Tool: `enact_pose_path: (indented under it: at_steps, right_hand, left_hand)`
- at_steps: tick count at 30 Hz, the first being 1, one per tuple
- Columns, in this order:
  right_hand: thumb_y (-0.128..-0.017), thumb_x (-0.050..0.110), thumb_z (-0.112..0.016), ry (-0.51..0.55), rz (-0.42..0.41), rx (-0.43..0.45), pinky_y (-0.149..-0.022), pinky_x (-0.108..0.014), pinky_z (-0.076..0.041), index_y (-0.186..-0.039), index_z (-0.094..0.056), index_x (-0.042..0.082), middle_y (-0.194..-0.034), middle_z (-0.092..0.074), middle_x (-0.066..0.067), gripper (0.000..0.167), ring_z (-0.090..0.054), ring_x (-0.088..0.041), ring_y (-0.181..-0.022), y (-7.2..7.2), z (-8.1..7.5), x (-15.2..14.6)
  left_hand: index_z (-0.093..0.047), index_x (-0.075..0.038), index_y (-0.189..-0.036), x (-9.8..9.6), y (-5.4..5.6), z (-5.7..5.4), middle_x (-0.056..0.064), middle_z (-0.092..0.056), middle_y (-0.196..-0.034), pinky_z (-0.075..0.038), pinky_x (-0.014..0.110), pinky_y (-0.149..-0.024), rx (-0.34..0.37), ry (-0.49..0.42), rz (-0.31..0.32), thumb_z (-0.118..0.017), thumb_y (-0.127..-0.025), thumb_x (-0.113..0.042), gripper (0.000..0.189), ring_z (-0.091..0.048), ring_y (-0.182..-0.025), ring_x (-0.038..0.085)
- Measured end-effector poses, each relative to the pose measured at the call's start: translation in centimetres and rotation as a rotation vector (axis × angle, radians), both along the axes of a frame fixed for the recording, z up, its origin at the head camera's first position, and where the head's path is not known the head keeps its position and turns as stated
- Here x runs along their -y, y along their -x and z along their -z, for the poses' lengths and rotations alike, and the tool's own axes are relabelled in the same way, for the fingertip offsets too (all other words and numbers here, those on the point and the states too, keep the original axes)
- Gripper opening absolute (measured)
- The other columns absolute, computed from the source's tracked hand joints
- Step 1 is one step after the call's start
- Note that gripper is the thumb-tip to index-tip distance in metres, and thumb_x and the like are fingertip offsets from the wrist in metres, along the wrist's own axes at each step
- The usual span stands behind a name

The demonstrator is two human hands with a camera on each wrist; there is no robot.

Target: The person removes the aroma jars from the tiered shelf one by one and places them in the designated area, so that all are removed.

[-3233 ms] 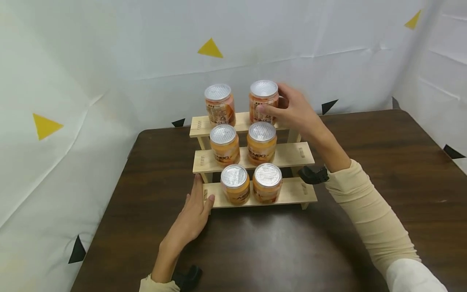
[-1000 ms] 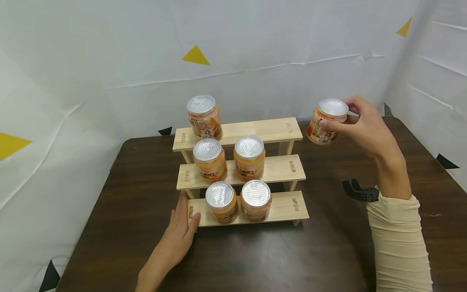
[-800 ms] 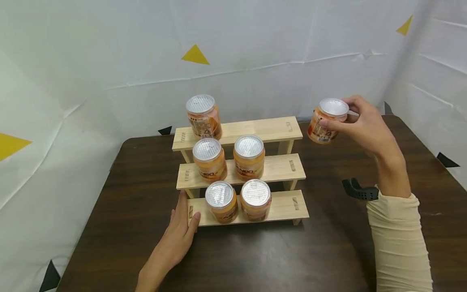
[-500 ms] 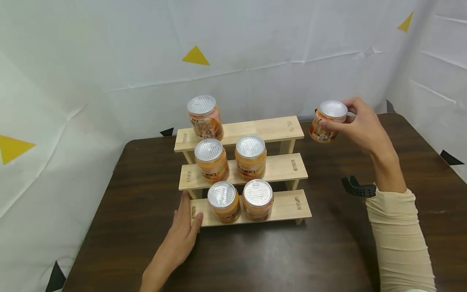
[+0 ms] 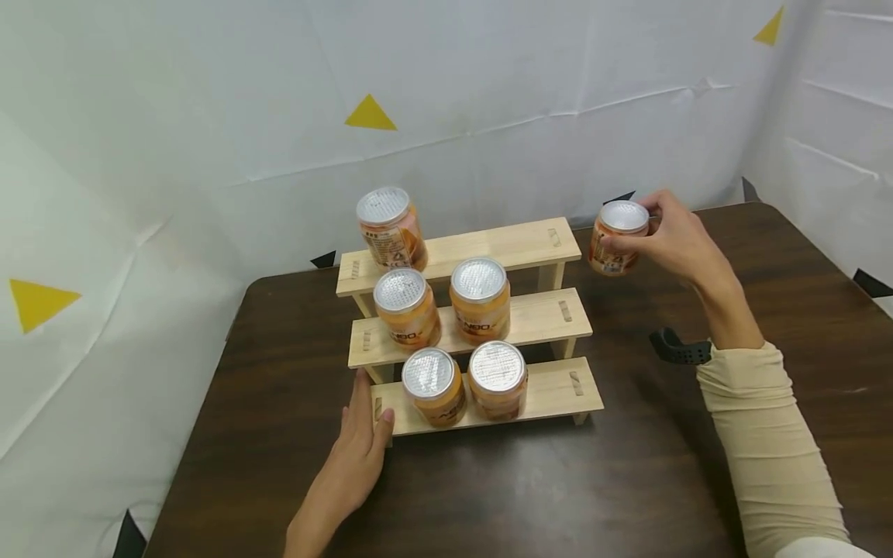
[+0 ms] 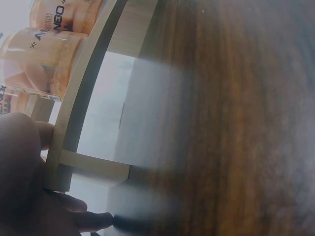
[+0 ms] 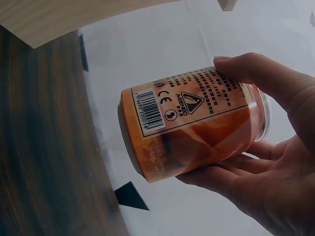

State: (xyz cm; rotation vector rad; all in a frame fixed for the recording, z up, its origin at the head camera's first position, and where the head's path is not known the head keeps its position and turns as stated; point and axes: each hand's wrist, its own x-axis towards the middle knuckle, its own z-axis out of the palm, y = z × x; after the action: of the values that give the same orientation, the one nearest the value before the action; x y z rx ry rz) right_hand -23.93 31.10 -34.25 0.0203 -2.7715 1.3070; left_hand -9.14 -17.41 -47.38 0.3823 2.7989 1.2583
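Head view is showing me an orange jar (image 5: pixel 612 254) in the right hand (image 5: pixel 682 239), which is gripping it beside the right end of a wooden rack (image 5: pixel 502 242). Far from the jar, the left hand (image 5: pixel 351 453) is touching the rack's left end with straight fingers. Five more jars (image 5: pixel 481 310) are standing on its three steps. I am seeing a brown table (image 5: pixel 502 496) underneath.

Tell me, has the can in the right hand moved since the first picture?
Yes: the can has gone rightward, from the top shelf to beyond its right end.
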Motion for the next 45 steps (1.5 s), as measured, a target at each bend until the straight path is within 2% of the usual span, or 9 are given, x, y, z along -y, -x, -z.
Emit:
enact_pose_path:
  at_steps: [4, 8, 14, 19, 22, 28, 38, 41, 45]
  right_hand:
    - [-0.1, 0.034, -0.082, -0.017, -0.019, 0.016, -0.103, -0.063, -0.045, -0.146, -0.038, -0.01, -0.143, -0.054, -0.036, 0.078, -0.055, -0.048, -0.128, 0.1, 0.8, 0.2]
    - [-0.099, 0.032, -0.083, -0.052, -0.036, 0.062, -0.099, -0.06, -0.049, -0.142, -0.038, -0.01, -0.14, -0.053, -0.034, 0.075, -0.056, -0.047, -0.123, 0.1, 1.6, 0.4]
    - [-0.097, 0.034, -0.084, -0.098, -0.051, 0.09, -0.09, -0.047, -0.05, -0.136, -0.038, -0.007, -0.133, -0.052, -0.031, 0.073, -0.058, -0.045, -0.117, 0.6, 2.1, 0.6]
    - [-0.096, 0.034, -0.084, -0.09, -0.064, 0.11, -0.09, -0.047, -0.048, -0.13, -0.038, -0.006, -0.131, -0.053, -0.031, 0.069, -0.057, -0.044, -0.115, 0.7, 2.6, 0.7]
    - [-0.097, 0.033, -0.083, -0.087, -0.066, 0.129, -0.094, -0.053, -0.048, -0.129, -0.038, -0.007, -0.133, -0.052, -0.032, 0.068, -0.056, -0.046, -0.117, 0.8, 3.0, 0.6]
    - [-0.097, 0.032, -0.082, -0.116, -0.075, 0.168, -0.095, -0.054, -0.048, -0.129, -0.039, -0.008, -0.132, -0.052, -0.034, 0.068, -0.055, -0.046, -0.117, 1.2, 4.0, 0.1]
    - [-0.097, 0.029, -0.084, -0.087, -0.101, 0.195, -0.098, -0.055, -0.048, -0.13, -0.035, -0.011, -0.13, -0.051, -0.034, 0.071, -0.055, -0.047, -0.118, 1.4, 4.4, -0.9]
    - [-0.097, 0.027, -0.083, -0.063, -0.121, 0.204, -0.1, -0.056, -0.047, -0.13, -0.033, -0.01, -0.132, -0.049, -0.035, 0.071, -0.054, -0.047, -0.121, 1.6, 4.0, -1.2]
    - [-0.098, 0.024, -0.082, -0.045, -0.135, 0.209, -0.102, -0.055, -0.046, -0.13, -0.031, -0.011, -0.133, -0.046, -0.034, 0.07, -0.052, -0.047, -0.122, 1.8, 3.6, -1.5]
  left_hand:
    - [0.005, 0.001, -0.174, -0.3, -0.6, -0.6, 0.026, 0.008, -0.183, -0.001, 0.074, -0.13, 0.043, 0.002, -0.006, -0.037, -0.121, -0.043, 0.081, 0.001, -0.169, 0.046]
    - [0.006, 0.003, -0.174, -0.4, -1.1, -1.1, 0.028, 0.009, -0.182, -0.001, 0.077, -0.129, 0.082, 0.008, 0.002, -0.037, -0.121, -0.044, 0.083, 0.002, -0.168, 0.049]
    - [0.008, -0.008, -0.176, 0.8, 0.0, 2.0, 0.018, 0.009, -0.184, -0.004, 0.073, -0.131, 0.028, 0.041, -0.007, -0.038, -0.121, -0.045, 0.081, 0.001, -0.17, 0.04]
    - [0.013, -0.014, -0.176, 1.5, 0.2, 2.6, 0.012, 0.013, -0.185, -0.003, 0.068, -0.133, 0.061, 0.082, -0.003, -0.036, -0.12, -0.05, 0.082, 0.003, -0.171, 0.036]
    - [0.013, -0.011, -0.176, 1.3, 0.0, 2.1, 0.015, 0.013, -0.184, -0.002, 0.07, -0.133, 0.061, 0.08, 0.002, -0.037, -0.121, -0.046, 0.082, 0.004, -0.171, 0.038]
    - [0.007, 0.006, -0.173, -0.6, -1.3, -1.9, 0.028, 0.01, -0.182, -0.001, 0.076, -0.129, 0.105, 0.037, 0.002, -0.036, -0.122, -0.04, 0.08, 0.003, -0.168, 0.05]
    - [0.009, -0.008, -0.176, 0.6, -0.6, 1.1, 0.018, 0.012, -0.184, 0.0, 0.074, -0.131, 0.029, 0.02, -0.005, -0.037, -0.121, -0.045, 0.081, 0.004, -0.171, 0.041]
    - [0.009, -0.008, -0.176, 0.5, -0.3, 0.8, 0.016, 0.012, -0.184, -0.003, 0.074, -0.131, 0.034, 0.043, -0.009, -0.037, -0.121, -0.045, 0.081, 0.003, -0.171, 0.041]
    - [0.008, -0.001, -0.174, -0.3, -0.4, -1.2, 0.022, 0.011, -0.183, -0.001, 0.075, -0.13, 0.061, 0.038, -0.001, -0.037, -0.121, -0.042, 0.081, 0.003, -0.17, 0.046]
